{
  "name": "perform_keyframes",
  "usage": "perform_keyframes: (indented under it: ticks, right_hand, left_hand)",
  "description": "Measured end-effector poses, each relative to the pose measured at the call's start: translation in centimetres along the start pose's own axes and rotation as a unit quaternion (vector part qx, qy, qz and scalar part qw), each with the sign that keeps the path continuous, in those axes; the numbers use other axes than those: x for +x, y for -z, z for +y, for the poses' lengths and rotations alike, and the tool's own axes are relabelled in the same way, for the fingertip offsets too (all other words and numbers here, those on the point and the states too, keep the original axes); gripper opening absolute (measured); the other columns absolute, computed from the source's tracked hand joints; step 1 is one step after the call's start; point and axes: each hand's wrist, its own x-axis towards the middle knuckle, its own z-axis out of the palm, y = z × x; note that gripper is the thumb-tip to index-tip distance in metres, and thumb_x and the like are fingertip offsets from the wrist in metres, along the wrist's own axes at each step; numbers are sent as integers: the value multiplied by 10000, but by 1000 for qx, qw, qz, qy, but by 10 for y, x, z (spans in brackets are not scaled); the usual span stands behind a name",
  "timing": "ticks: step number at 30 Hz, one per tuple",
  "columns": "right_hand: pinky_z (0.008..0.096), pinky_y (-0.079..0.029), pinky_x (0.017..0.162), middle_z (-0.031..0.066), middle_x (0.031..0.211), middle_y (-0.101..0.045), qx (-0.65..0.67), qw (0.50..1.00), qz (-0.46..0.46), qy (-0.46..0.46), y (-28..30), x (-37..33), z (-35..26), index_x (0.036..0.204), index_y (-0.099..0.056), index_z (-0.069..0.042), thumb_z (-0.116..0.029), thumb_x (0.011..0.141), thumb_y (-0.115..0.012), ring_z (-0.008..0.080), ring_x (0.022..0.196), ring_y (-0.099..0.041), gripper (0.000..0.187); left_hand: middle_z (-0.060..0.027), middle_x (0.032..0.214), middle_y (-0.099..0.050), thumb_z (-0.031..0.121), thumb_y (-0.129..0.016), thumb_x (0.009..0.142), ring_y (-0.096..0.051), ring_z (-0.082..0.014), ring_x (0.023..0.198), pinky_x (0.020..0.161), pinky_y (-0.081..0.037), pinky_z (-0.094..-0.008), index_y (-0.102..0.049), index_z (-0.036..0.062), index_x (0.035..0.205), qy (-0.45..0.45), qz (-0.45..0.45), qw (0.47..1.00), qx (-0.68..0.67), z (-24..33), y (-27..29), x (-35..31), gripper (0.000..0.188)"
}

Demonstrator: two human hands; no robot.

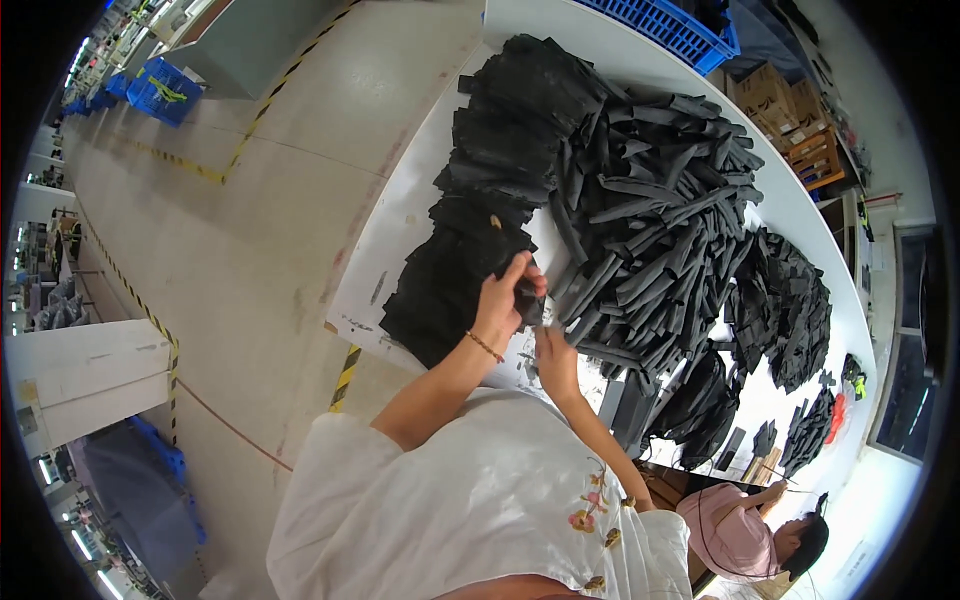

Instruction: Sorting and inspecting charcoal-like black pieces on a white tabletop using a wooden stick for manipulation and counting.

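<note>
Left hand point(502, 305) pinches a black piece point(532, 308) by the white table's point(365, 285) near edge — can't tell if the right hand point(556, 362) grips. Looks like single-piece handling; next move probably needs a steady pinch.

The left hand point(500, 300) is covering part of the black piece point(530, 304). The right hand point(557, 362) is hiding its own grip. Black strips point(655, 225) are masking the surface point(388, 250) beneath. Picture edges are cutting off the blue crate point(665, 27) and white shirt point(450, 490). Far-left clutter point(62, 308) is appearing too small to tell.
</note>
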Motion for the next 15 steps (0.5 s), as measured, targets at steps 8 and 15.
perform_keyframes:
  ticks: [8, 15]
  right_hand:
    - [339, -429, 486, 116, 573, -539, -8, 978, -180, -105, 56, -57, -4, 912, -604, -17, -120, 937, -495, 205, 501, -549, 152]
    - [308, -409, 493, 86, 570, -517, -44, 983, -151, -96, 80, -57, -14, 889, -594, -7, -104, 946, -477, 161, 510, -518, 163]
  left_hand:
    - [-23, 603, -549, 224, -677, 864, -442, -78, 426, 381, -287, -186, -634, 4, 911, -73, 3, 994, 76, 26, -3, 20, 229]
    - [-81, 684, -591, 402, -570, 914, -585, -202, 527, 434, -460, -314, -541, 13, 1096, -62, 90, 994, -17, 7, -32, 10, 430]
